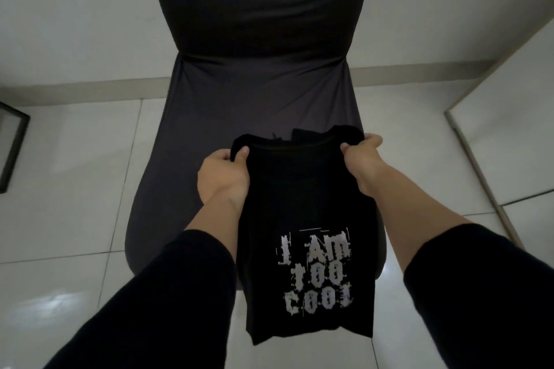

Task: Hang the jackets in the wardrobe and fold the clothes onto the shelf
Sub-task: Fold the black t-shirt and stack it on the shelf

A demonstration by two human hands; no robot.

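over dark chair (257, 93), both hands grip black t-shirt (302, 189) (printed)

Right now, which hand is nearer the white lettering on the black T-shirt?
Right, narrowly. The right hand grips the black T-shirt at its top corner, nearly above the white lettering; the left hand grips the opposite top corner, farther off to the side.

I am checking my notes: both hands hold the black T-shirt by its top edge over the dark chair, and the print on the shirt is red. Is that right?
Not quite: the print is white, as the head view shows. Otherwise correct: the left hand and right hand hold the black T-shirt by its top edge over the dark chair.
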